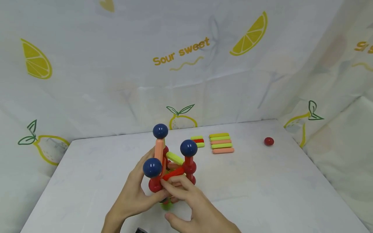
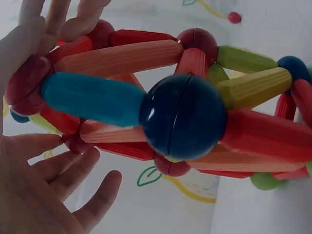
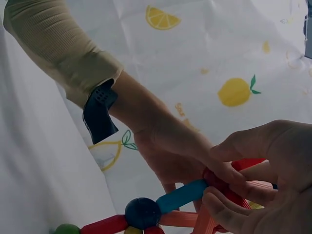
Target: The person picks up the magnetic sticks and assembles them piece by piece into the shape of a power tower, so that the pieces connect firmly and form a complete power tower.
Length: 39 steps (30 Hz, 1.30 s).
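Observation:
A tower of magnetic sticks and balls (image 1: pixel 174 173) stands between my hands, topped by three dark blue balls, one of them (image 1: pixel 188 148) at the right. My left hand (image 1: pixel 135 191) grips its left side, thumb in front and fingers behind. From the right, my right hand (image 1: pixel 193 202) bends its fingers onto a red stick and red ball near the top, its thumb apart below. Lower down, the left wrist view shows a teal stick (image 2: pixel 92 100) joining a red ball (image 2: pixel 27 85) to a blue ball (image 2: pixel 183 117). Hands cover part of the upper joints.
Behind the tower on the white table (image 1: pixel 247 181) lie a row of longer sticks (image 1: pixel 220 142) and a few short sticks (image 1: pixel 198 141). Farther right sits a loose red ball (image 1: pixel 268 141). A lemon-printed cloth (image 1: pixel 204 74) hangs behind. One small dark object (image 1: pixel 141 230) shows at the front edge.

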Available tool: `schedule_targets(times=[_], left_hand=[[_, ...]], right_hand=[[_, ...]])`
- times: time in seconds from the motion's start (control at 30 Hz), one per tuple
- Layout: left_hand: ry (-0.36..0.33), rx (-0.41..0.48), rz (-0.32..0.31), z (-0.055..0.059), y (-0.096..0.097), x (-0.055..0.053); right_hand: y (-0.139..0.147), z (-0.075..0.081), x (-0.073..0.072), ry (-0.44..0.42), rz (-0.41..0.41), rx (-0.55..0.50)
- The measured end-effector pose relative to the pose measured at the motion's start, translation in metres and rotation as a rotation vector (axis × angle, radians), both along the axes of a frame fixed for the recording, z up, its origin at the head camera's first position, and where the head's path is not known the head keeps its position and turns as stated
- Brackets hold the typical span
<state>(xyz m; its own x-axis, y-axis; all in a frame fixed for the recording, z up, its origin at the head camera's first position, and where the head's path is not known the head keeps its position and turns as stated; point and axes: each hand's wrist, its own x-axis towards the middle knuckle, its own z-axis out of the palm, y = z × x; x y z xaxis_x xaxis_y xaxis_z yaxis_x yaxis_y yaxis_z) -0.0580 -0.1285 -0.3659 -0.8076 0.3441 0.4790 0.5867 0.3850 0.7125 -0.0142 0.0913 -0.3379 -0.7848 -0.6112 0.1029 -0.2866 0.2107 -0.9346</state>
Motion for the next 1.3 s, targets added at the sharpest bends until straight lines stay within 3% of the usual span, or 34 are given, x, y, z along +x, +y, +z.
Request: schedule_targets(times=[0.17,0.27,0.47,0.6,0.8,0.97,1.13,1.3], left_hand=[[0.037,0.006,0.035,0.001,-0.002,0.003],[0.068,0.006,0.091,0.003,0.001,0.006],[0.242,0.081,0.385,0.007,0.022,0.013],[0.378,0.146,0.491,0.007,0.037,0.011],[0.43,0.174,0.571,0.008,0.047,0.01],[0.456,0.17,0.59,0.008,0.049,0.01],[0.437,0.179,0.592,0.008,0.05,0.01],[0.434,0.175,0.596,0.007,0.05,0.009]], right_hand=[[0.003,0.001,-0.003,-0.056,0.085,-0.001],[0.013,0.001,-0.004,-0.071,0.107,0.002],[0.05,-0.003,-0.016,0.078,0.01,-0.036],[0.072,-0.008,-0.027,0.203,-0.077,-0.061],[0.092,-0.019,-0.041,0.27,-0.24,-0.017],[0.101,-0.039,-0.064,0.316,-0.421,0.063],[0.103,-0.061,-0.092,0.353,-0.56,0.278],[0.103,-0.079,-0.119,0.343,-0.594,0.54]])
